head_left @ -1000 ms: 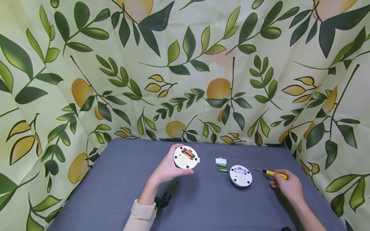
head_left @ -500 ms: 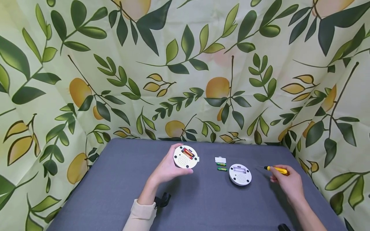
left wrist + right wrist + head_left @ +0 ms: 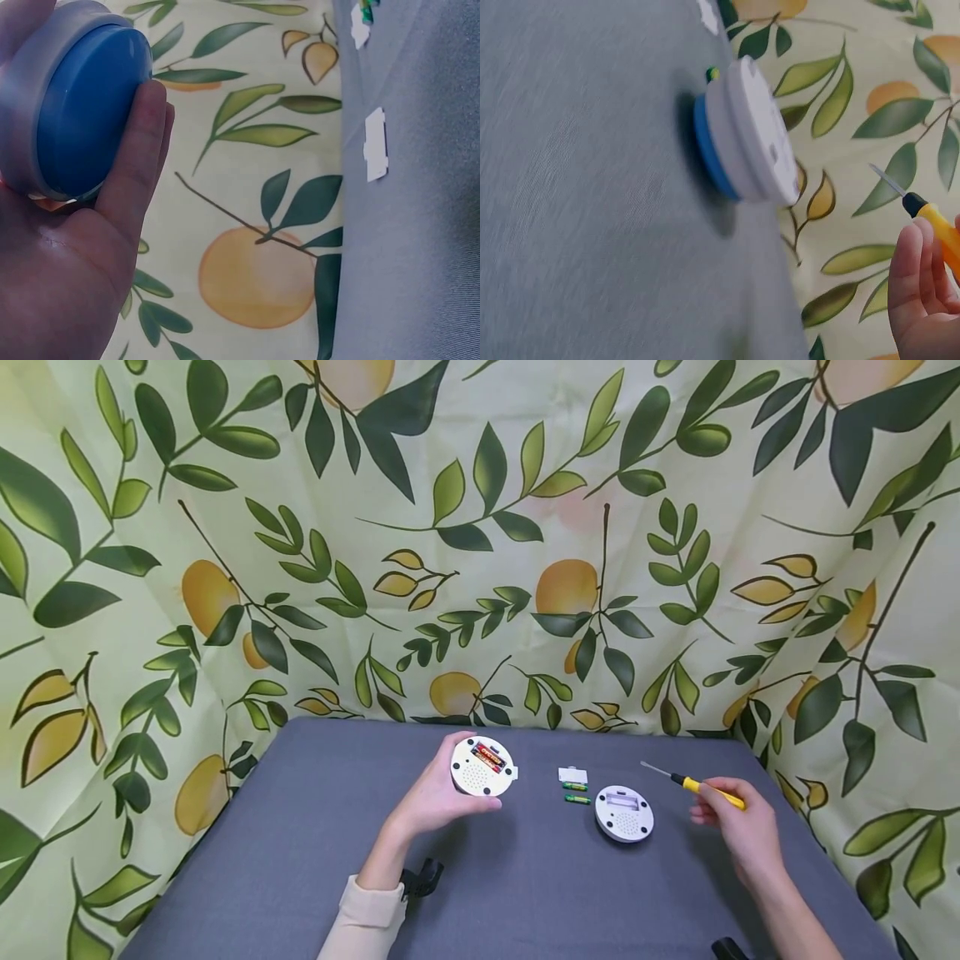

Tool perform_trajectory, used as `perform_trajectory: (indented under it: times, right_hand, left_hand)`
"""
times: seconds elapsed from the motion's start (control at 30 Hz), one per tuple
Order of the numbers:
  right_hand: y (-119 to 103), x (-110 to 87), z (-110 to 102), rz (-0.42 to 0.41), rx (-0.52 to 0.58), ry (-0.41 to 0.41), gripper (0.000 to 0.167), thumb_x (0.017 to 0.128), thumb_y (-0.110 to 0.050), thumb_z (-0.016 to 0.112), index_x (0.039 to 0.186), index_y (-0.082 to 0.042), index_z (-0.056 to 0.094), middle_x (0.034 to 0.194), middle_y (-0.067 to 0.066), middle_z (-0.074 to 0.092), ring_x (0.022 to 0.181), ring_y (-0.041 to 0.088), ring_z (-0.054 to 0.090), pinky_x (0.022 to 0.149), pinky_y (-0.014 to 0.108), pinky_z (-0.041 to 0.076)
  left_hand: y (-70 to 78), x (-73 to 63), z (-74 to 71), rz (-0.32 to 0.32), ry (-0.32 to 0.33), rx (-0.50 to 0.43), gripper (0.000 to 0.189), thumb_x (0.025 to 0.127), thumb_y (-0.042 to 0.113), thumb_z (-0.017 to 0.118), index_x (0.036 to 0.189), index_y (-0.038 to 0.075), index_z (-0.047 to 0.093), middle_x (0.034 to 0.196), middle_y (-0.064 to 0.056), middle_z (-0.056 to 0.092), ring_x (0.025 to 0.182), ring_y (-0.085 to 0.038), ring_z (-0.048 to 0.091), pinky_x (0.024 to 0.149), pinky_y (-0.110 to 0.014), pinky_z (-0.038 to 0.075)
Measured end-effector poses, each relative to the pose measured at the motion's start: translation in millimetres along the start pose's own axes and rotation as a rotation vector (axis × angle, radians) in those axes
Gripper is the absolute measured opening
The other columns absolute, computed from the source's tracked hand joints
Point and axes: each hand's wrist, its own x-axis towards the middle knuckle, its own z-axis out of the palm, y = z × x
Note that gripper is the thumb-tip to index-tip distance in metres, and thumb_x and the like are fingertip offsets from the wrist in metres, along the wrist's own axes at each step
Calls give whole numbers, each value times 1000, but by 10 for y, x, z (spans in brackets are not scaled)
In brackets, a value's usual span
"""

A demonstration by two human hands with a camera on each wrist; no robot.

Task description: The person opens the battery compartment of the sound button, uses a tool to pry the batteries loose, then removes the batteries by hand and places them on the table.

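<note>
My left hand point(image 3: 433, 793) grips a round white push button point(image 3: 480, 778) by its rim, underside toward the head camera. Two red batteries point(image 3: 488, 757) lie in its uncovered compartment. The left wrist view shows its blue dome point(image 3: 94, 109). In my right hand point(image 3: 742, 827) is a yellow-and-black screwdriver point(image 3: 701, 787), its shaft pointing left above the table. A second white push button point(image 3: 625, 815) lies blue side down between the hands, its battery compartment bare. Left of it are two green batteries point(image 3: 577, 798) beside a white battery cover point(image 3: 572, 775).
Another white cover point(image 3: 376, 144) lies on the grey tablecloth point(image 3: 300, 860), mostly hidden behind the held button in the head view. Leaf-and-fruit patterned fabric point(image 3: 480, 568) walls the table at the back and sides.
My right hand has shifted slightly left and turned the screwdriver, so its shaft now points up and left. My left hand keeps its hold on the push button, almost unmoved.
</note>
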Motion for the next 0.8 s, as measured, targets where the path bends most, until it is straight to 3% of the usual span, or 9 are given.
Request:
perform_trajectory:
  times: [0.3, 0.6, 0.8]
  right_hand:
    - [-187, -54, 161, -104, 88, -96, 33, 100, -17, 67, 120, 7, 60, 84, 0, 66, 68, 14, 69, 66, 23, 58]
    - [-331, -145, 321, -169, 80, -113, 33, 94, -16, 74, 118, 3, 63, 87, -2, 67, 68, 15, 66, 66, 22, 57]
    - [-449, -247, 482, -213, 137, -107, 29, 94, -14, 75, 115, 3, 64, 86, 2, 66, 67, 15, 64, 67, 22, 57]
  left_hand:
    - [6, 12, -12, -2, 8, 7, 104, 65, 28, 97, 149, 17, 38, 126, 1, 59, 109, -21, 56, 96, -42, 41]
    - [-9, 28, 9, 7, -7, 4, 100, 65, 27, 97, 147, 22, 38, 126, 0, 59, 109, -20, 57, 96, -42, 42]
    - [-12, 18, 16, -4, -6, 5, 100, 65, 27, 97, 147, 23, 38, 126, 1, 59, 109, -20, 57, 96, -42, 42]
